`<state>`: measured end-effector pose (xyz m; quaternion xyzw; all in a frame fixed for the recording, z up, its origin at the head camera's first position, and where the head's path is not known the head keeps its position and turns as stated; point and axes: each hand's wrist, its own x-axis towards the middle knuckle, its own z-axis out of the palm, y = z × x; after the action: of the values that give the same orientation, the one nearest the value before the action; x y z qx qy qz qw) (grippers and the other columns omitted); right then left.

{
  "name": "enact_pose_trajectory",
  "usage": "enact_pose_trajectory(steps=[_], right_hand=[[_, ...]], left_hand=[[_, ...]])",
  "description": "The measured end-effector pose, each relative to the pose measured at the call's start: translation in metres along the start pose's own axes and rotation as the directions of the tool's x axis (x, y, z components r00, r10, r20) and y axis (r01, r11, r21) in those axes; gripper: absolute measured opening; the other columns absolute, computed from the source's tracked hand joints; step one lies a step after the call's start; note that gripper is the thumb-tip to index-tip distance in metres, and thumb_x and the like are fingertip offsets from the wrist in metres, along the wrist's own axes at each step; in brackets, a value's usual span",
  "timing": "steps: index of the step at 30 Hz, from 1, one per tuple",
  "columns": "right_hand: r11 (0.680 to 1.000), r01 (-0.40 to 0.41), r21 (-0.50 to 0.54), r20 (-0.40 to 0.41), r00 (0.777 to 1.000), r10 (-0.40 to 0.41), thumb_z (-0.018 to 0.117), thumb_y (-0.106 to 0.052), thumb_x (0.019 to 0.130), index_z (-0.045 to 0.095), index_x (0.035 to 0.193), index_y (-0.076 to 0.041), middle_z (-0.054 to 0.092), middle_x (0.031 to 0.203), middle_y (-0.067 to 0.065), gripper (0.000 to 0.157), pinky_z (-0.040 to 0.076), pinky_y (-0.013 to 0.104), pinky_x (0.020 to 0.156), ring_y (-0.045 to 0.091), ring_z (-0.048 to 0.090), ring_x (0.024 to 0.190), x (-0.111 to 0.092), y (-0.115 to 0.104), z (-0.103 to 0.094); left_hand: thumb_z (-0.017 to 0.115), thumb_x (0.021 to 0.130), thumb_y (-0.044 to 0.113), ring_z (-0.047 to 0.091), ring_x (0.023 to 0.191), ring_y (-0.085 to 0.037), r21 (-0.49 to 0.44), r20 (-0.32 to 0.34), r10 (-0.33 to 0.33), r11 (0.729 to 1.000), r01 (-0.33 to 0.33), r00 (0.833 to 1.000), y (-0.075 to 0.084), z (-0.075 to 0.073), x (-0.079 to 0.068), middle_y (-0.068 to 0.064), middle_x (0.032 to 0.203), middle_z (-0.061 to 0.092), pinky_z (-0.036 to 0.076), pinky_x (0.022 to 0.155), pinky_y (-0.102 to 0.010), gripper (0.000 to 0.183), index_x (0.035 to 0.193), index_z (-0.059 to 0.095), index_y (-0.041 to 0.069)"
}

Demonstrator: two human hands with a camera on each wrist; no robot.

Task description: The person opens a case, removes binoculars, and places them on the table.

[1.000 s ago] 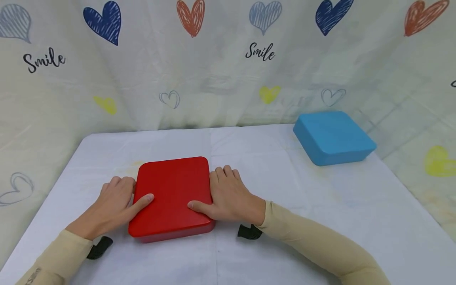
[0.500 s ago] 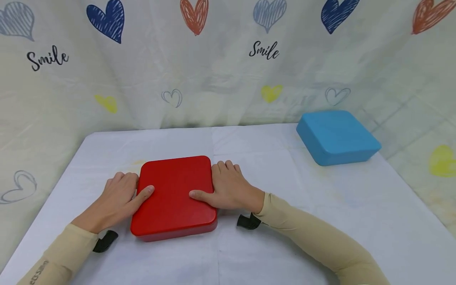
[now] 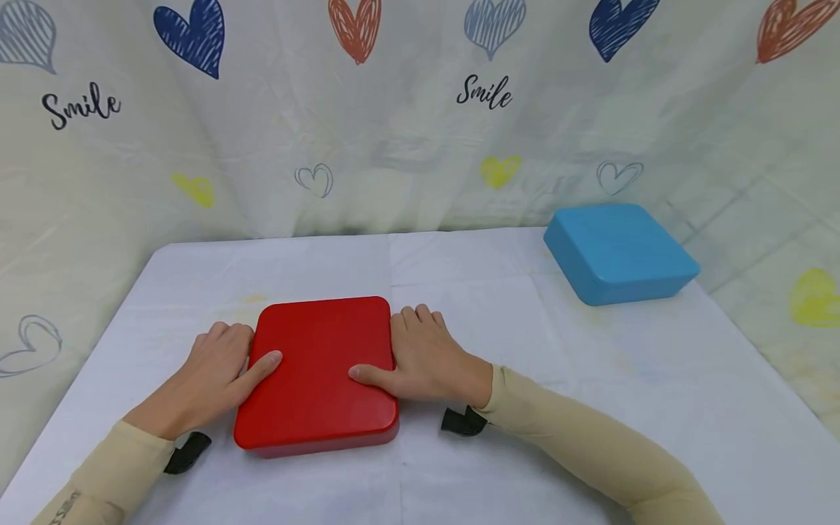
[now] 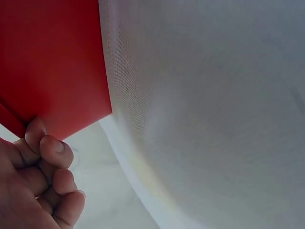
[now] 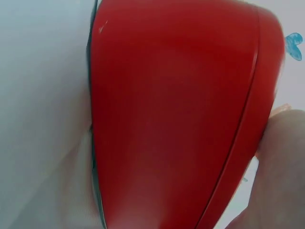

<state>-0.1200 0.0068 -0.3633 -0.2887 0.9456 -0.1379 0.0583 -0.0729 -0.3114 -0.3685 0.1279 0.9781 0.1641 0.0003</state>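
A red square box with rounded corners (image 3: 315,350) is on the white table, left of the middle in the head view. My left hand (image 3: 210,379) grips its left side, thumb laid on the top. In the left wrist view the curled fingers (image 4: 55,167) reach the box near its lid seam. From the other side my right hand (image 3: 429,357) holds the box, thumb on the top and fingers along the right wall. The right wrist view is filled by the box's red wall (image 5: 167,114), with a seam running along its lid edge.
A blue box of similar shape (image 3: 620,251) sits at the table's back right corner. White cloth (image 3: 558,408) covers the table. Behind it hangs a curtain (image 3: 394,124) printed with hearts and "Smile".
Over the last half second the red box and both hands have come slightly toward me, after a small rise in the view before that. The blue box has stayed in place.
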Motion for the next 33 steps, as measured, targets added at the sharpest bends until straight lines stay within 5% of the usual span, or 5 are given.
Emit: enact_pose_trajectory(steps=[11,17,26,28,33], right_hand=[[0.991,0.003,0.135,0.082,0.997,-0.014,0.054,-0.076,0.090,0.057,0.100,-0.017,0.054,0.082,-0.005,0.060,0.036,0.032,0.071,0.014,0.051,0.079,-0.005,0.006,-0.005],[0.874,-0.083,0.479,0.254,0.966,-0.048,0.067,-0.052,0.095,0.056,0.081,-0.011,0.047,0.059,-0.005,0.045,0.032,0.024,0.056,0.009,0.040,0.055,0.005,0.024,-0.014],[0.814,-0.216,0.539,0.280,0.958,0.069,0.072,-0.049,0.092,0.054,0.114,-0.012,0.066,0.100,0.002,0.047,0.051,0.031,0.078,0.016,0.065,0.083,0.009,0.037,-0.022],[0.768,-0.250,0.590,0.287,0.954,0.090,0.074,-0.047,0.090,0.054,0.118,-0.014,0.066,0.106,0.001,0.048,0.051,0.031,0.082,0.017,0.069,0.086,0.011,0.039,-0.021],[0.578,-0.293,0.762,0.291,0.952,0.099,0.080,-0.035,0.087,0.053,0.128,-0.014,0.063,0.116,0.004,0.054,0.052,0.031,0.088,0.022,0.074,0.089,0.014,0.042,-0.017]], left_hand=[[0.057,0.102,0.051,0.045,0.082,-0.015,-0.051,0.081,-0.039,0.998,0.043,0.996,0.000,-0.006,0.003,0.004,0.076,0.050,0.030,0.074,-0.033,0.038,0.091,0.052,0.015],[0.054,0.105,0.047,0.054,0.081,-0.014,-0.233,0.144,-0.137,0.958,0.168,0.980,-0.005,-0.013,0.009,-0.002,0.090,0.060,0.043,0.064,-0.025,0.041,0.113,0.055,0.006],[0.051,0.104,0.055,0.065,0.111,-0.026,-0.381,0.226,-0.246,0.868,0.318,0.943,-0.004,-0.016,0.020,-0.016,0.132,0.061,0.056,0.084,-0.035,0.067,0.147,0.042,0.004],[0.052,0.104,0.053,0.065,0.112,-0.024,-0.416,0.245,-0.252,0.845,0.336,0.936,-0.005,-0.016,0.020,-0.015,0.133,0.060,0.055,0.084,-0.032,0.066,0.148,0.041,0.005],[0.053,0.104,0.053,0.066,0.115,-0.025,-0.438,0.276,-0.264,0.821,0.366,0.924,-0.007,-0.016,0.017,-0.016,0.135,0.059,0.056,0.089,-0.037,0.067,0.150,0.041,0.006]])
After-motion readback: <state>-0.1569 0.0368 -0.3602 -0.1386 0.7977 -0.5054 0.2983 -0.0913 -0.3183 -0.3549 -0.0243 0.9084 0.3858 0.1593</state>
